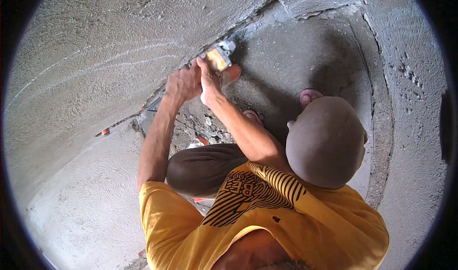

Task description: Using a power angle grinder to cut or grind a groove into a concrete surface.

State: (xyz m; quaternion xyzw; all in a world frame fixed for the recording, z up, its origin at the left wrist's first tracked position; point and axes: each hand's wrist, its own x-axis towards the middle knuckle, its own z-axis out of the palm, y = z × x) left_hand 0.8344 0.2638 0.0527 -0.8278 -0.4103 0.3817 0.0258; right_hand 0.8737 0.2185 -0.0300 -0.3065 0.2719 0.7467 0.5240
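My left hand (182,83) is closed close to the base of the rough grey wall, its fingers pressed up to my right hand. What it grips is hidden. My right hand (209,81) is closed on a block-shaped thing (217,59) with a yellow-orange face and a grey-white far end. The thumb lies along its near side. Just below this block an orange rounded piece (233,73) sticks out beside my right hand; whether the two are joined I cannot tell. The block is at the wall's foot, where wall and floor meet.
A thin dark rod or cord with an orange end (104,133) lies along the wall base. Broken rubble (210,127) covers the floor near my left knee (205,169). My right knee (327,141) and sandalled feet (311,97) are close by. A plastered wall (415,141) rises at right.
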